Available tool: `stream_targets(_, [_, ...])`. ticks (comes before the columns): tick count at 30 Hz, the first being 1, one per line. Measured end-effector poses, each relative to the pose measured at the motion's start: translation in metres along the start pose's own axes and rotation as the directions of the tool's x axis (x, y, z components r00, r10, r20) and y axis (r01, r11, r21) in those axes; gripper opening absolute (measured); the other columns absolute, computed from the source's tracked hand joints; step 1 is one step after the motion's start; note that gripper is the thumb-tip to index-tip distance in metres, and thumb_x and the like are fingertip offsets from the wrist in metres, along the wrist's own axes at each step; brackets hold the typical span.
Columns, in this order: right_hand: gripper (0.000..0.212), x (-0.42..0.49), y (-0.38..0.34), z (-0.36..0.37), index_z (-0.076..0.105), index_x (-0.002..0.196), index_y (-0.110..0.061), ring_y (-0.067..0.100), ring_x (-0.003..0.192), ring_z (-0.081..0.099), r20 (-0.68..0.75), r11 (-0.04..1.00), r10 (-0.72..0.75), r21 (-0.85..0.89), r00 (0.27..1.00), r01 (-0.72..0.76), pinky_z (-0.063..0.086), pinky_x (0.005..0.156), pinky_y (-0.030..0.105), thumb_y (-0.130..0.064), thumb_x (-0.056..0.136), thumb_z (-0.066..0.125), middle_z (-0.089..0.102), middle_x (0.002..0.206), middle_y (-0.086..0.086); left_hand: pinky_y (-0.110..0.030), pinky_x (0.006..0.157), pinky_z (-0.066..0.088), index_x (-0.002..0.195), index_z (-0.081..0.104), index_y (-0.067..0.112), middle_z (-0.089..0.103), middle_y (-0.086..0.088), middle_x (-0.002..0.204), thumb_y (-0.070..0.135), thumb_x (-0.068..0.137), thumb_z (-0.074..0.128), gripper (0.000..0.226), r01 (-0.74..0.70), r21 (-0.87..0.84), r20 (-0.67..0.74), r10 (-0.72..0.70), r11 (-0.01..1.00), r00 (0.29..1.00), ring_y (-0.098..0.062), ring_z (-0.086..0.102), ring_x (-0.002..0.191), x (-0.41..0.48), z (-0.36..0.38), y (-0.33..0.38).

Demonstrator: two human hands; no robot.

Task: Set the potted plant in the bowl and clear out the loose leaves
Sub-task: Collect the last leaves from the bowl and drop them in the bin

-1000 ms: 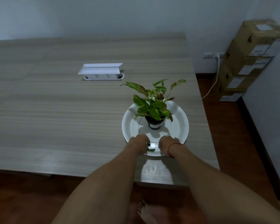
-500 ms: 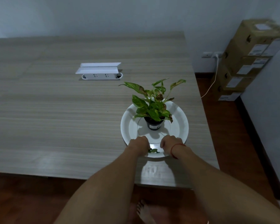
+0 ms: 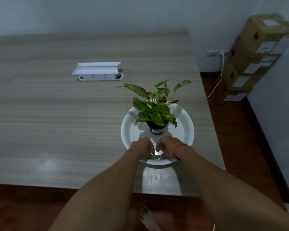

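The potted plant, green leaves in a small black pot, stands upright in the middle of the white bowl. A small loose leaf lies on the bowl's near inner wall. My left hand reaches into the bowl, and its curled fingertips close on the leaf's left end. My right hand, with a red string on the wrist, curls its fingers over the leaf's right end. Its grip is hidden.
The bowl sits near the right front corner of a wooden table. A white power strip under a flap is set into the table further back. Stacked cardboard boxes and a white cable are by the wall at the right.
Both hands have shifted slightly back toward the bowl's near rim and closed in around the loose leaf. The plant and the bowl have not moved.
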State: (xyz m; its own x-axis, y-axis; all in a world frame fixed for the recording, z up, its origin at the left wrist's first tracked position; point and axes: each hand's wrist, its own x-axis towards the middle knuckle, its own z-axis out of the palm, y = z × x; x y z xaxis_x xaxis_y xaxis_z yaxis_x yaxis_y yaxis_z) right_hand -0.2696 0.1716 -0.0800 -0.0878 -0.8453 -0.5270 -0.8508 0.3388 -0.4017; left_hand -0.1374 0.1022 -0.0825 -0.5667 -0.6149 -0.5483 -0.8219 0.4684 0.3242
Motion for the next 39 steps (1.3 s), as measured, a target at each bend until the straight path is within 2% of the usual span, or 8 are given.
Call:
stream_targets(5, [0.023, 0.003, 0.0, 0.007, 0.073, 0.097, -0.024, 0.018, 0.092, 0.064, -0.055, 0.999, -0.035, -0.034, 0.998, 0.033, 0.047, 0.082, 0.025, -0.014, 0.076, 0.073, 0.07, 0.105, 0.0, -0.028, 0.09, 0.05, 0.092, 0.076, 0.022, 0.055, 0.014, 0.071, 0.014, 0.076, 0.072, 0.018, -0.056, 0.04, 0.0, 0.056, 0.998, 0.998, -0.016, 0.067, 0.098, 0.0, -0.004, 0.002])
stream_targets(14, [0.018, -0.002, 0.008, 0.017, 0.069, 0.097, -0.023, 0.019, 0.1, 0.063, -0.159, 1.0, -0.019, -0.018, 0.987, 0.016, 0.035, 0.092, 0.029, -0.022, 0.079, 0.072, 0.055, 0.084, -0.011, -0.03, 0.092, 0.047, 0.09, 0.076, 0.023, 0.058, 0.011, 0.084, 0.025, 0.075, 0.075, 0.015, -0.056, 0.022, -0.108, 0.058, 0.998, 0.992, -0.014, 0.066, 0.098, -0.005, 0.0, -0.003])
stream_targets(21, [0.02, -0.002, 0.008, 0.021, 0.073, 0.099, -0.025, 0.019, 0.105, 0.062, -0.18, 0.999, -0.016, 0.034, 0.983, 0.023, 0.034, 0.095, 0.03, -0.017, 0.081, 0.069, 0.072, 0.104, -0.004, -0.028, 0.089, 0.049, 0.093, 0.077, 0.024, 0.066, 0.008, 0.085, 0.024, 0.073, 0.08, 0.02, -0.084, -0.057, -0.118, 0.077, 0.995, 0.99, -0.012, 0.068, 0.095, -0.005, 0.005, -0.007])
stream_targets(24, [0.018, -0.002, 0.009, 0.021, 0.073, 0.098, -0.024, 0.02, 0.106, 0.062, -0.174, 0.999, -0.035, -0.007, 0.984, 0.034, 0.034, 0.096, 0.03, -0.017, 0.083, 0.066, 0.071, 0.105, -0.004, -0.027, 0.09, 0.048, 0.093, 0.079, 0.023, 0.074, 0.005, 0.1, 0.022, 0.074, 0.079, 0.019, -0.111, -0.049, -0.139, 0.104, 0.993, 0.985, -0.012, 0.067, 0.097, -0.003, 0.008, -0.008])
stream_targets(28, [0.014, -0.005, 0.009, 0.019, 0.073, 0.095, -0.022, 0.02, 0.103, 0.062, -0.158, 0.998, -0.055, -0.053, 0.986, 0.047, 0.033, 0.093, 0.029, -0.017, 0.084, 0.066, 0.06, 0.089, -0.007, -0.029, 0.09, 0.046, 0.092, 0.079, 0.02, 0.073, 0.002, 0.101, 0.022, 0.078, 0.075, 0.015, -0.146, 0.012, -0.139, 0.146, 0.989, 0.979, -0.016, 0.066, 0.097, -0.003, 0.009, -0.009])
stream_targets(32, [0.014, -0.003, 0.006, 0.018, 0.073, 0.094, -0.02, 0.021, 0.102, 0.062, -0.123, 0.996, -0.043, -0.082, 0.991, 0.033, 0.033, 0.095, 0.031, -0.015, 0.085, 0.064, 0.069, 0.105, -0.001, -0.028, 0.086, 0.042, 0.094, 0.076, 0.018, 0.072, 0.001, 0.101, 0.022, 0.083, 0.069, 0.014, -0.167, 0.068, -0.13, 0.175, 0.984, 0.976, -0.017, 0.064, 0.097, -0.003, 0.01, -0.011])
stream_targets(37, [0.014, -0.004, 0.002, 0.017, 0.07, 0.087, -0.022, 0.021, 0.105, 0.061, -0.095, 0.997, 0.018, -0.078, 0.995, -0.026, 0.032, 0.096, 0.032, -0.015, 0.087, 0.058, 0.068, 0.101, -0.001, -0.032, 0.095, 0.037, 0.086, 0.065, 0.024, 0.071, 0.004, 0.105, 0.02, 0.089, 0.056, 0.01, -0.11, 0.103, -0.1, 0.12, 0.989, 0.988, -0.017, 0.063, 0.103, -0.004, 0.009, -0.007])
stream_targets(39, [0.013, -0.006, 0.001, 0.014, 0.064, 0.082, -0.027, 0.021, 0.107, 0.061, -0.107, 0.997, 0.071, -0.033, 0.992, -0.075, 0.032, 0.099, 0.034, -0.017, 0.088, 0.057, 0.07, 0.106, 0.0, -0.034, 0.099, 0.037, 0.085, 0.061, 0.024, 0.072, 0.005, 0.105, 0.02, 0.089, 0.055, 0.008, -0.056, 0.028, -0.111, 0.059, 0.998, 0.992, -0.017, 0.063, 0.104, -0.006, 0.008, -0.008])
